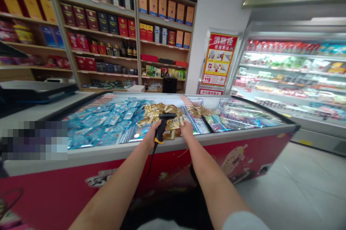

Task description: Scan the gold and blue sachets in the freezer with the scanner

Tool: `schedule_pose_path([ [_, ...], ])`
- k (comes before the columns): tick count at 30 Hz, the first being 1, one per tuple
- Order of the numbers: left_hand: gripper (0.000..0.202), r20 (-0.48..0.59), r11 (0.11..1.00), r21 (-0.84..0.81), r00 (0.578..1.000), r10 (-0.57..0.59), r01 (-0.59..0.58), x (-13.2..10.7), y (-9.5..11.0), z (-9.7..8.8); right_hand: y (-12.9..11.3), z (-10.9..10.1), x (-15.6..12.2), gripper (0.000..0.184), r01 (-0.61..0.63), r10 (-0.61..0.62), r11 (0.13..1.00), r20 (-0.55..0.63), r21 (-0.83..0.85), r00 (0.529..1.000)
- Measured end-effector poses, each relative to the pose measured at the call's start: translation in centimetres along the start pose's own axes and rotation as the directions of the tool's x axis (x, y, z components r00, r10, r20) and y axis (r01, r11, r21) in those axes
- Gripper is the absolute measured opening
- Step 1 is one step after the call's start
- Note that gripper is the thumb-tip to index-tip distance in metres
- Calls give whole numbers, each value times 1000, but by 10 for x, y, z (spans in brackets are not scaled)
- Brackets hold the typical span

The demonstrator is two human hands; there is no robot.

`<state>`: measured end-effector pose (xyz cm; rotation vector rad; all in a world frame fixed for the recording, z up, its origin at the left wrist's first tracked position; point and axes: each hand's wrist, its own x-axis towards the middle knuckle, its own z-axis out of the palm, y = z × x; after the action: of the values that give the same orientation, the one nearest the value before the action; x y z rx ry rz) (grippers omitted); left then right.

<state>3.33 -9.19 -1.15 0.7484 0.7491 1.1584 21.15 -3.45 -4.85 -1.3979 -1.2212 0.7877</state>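
Observation:
My left hand [151,136] is wrapped around the grip of a black and yellow barcode scanner [161,129], its cord hanging down in front of the freezer. The scanner's head points right, toward a gold packet [174,124]. My right hand [187,129] pinches that packet at its right side. Both hands are above the front edge of a chest freezer [113,151]. A pile of gold packets [155,109] lies just behind the scanner on the glass top. Left of it spreads a large heap of blue packets [108,116]. More gold packets [199,110] lie to the right.
Wire-basket compartments with packaged goods show through the freezer glass [248,114] at right. Shelves of boxes [108,24] stand behind. A lit refrigerated display [292,75] is at far right. A counter with a dark flat device [38,89] adjoins on the left.

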Motion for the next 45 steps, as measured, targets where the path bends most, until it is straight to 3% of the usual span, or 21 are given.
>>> schedule_pose_path([
  [14, 31, 10, 1000, 11, 1000, 13, -13, 2, -2, -3, 6, 7, 4, 18, -25, 27, 978, -8, 208, 1000],
  [22, 31, 4, 1000, 29, 1000, 3, -3, -4, 0, 1, 2, 4, 2, 9, -12, 13, 988, -9, 151, 1000],
  [45, 30, -28, 998, 59, 1000, 4, -3, -11, 1, 5, 5, 4, 7, 16, 0, 28, 976, -126, 216, 992],
])
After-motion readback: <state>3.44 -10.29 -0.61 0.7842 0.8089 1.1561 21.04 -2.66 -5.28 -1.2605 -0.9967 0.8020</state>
